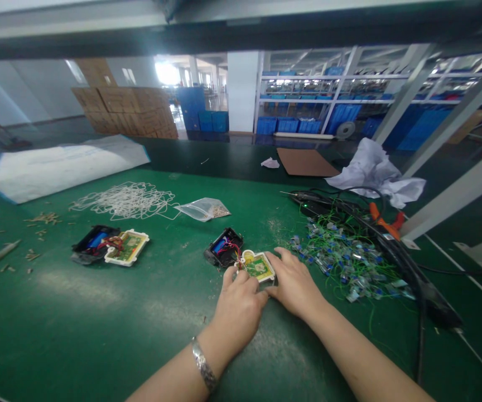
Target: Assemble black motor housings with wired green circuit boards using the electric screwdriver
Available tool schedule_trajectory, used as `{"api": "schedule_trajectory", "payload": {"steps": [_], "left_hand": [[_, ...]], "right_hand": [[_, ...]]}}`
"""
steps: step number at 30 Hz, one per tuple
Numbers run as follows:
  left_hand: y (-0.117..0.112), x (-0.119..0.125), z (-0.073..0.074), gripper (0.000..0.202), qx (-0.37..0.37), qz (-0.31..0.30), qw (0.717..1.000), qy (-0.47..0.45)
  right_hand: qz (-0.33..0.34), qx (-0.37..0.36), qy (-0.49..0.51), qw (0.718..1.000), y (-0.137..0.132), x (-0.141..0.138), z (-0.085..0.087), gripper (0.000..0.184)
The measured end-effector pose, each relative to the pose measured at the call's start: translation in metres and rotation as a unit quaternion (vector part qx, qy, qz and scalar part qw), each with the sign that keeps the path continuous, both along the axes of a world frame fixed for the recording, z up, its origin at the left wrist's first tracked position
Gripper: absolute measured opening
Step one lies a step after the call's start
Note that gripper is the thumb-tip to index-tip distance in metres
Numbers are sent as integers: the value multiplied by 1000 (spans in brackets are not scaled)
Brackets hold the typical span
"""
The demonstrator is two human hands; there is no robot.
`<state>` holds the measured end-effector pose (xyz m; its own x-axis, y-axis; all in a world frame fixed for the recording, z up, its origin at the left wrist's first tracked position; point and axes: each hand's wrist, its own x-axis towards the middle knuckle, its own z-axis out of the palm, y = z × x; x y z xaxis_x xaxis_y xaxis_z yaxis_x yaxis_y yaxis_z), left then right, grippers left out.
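Note:
Near the middle of the green bench, a green circuit board (259, 267) lies in a pale plastic housing. Thin coloured wires join it to an open black case (226, 247) with a blue part inside. My left hand (241, 298) has its fingers curled on the housing's near-left edge. With thumb and fingers, my right hand (294, 280) grips the right edge. Further left sits a similar opened unit, its black case (93, 245) wired to another board in a white housing (130, 245). My fingers partly cover the near side of the held board.
Small parts with green wires (345, 259) lie in a heap to the right, beside a black handheld tool (429, 296) and orange-handled pliers (385, 222). Behind are a plastic bag of small parts (205, 209) and tangled white cord (128, 200). Loose screws (44, 218) are scattered left.

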<state>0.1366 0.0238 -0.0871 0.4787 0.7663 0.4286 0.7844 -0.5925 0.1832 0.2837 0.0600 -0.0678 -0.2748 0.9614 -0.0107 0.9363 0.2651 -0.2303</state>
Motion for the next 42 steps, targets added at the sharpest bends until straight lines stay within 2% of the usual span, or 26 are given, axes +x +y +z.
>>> {"api": "schedule_trajectory", "payload": {"steps": [5, 8, 12, 16, 20, 23, 28, 33, 36, 39, 42], "left_hand": [[-2, 0, 1, 19, 6, -7, 1000, -2], [-2, -1, 2, 19, 6, -13, 1000, -1], [-3, -4, 1, 17, 3, -9, 1000, -10], [-4, -8, 4, 15, -10, -3, 1000, -4], [-6, -13, 13, 14, -9, 7, 1000, -5], [-5, -17, 19, 14, 4, 27, 1000, -8], [-4, -23, 24, 14, 15, 55, 998, -12], [1, -32, 29, 15, -12, 128, 992, -10], [5, -37, 31, 13, -45, 148, 988, 2], [6, -38, 29, 17, -75, 148, 986, 9], [6, -34, 25, 20, -105, 96, 990, 13]], "right_hand": [[51, -54, 34, 997, 12, 5, -9, 78], [84, -67, 66, 992, 14, 6, -10, 75], [105, -47, 89, 989, 9, 2, -10, 62], [128, 3, 125, 984, 4, -2, -12, 54], [114, 29, 162, 980, 4, -1, -8, 50], [64, -3, 225, 972, 6, 1, 1, 46], [-29, -97, 347, 932, 8, 2, 9, 41], [-52, -127, 383, 913, 10, 7, 11, 36], [-60, -147, 428, 890, 12, 13, 14, 33], [-71, -170, 488, 853, 13, 15, 14, 34], [-89, -201, 539, 813, 12, 12, 11, 40]]}}
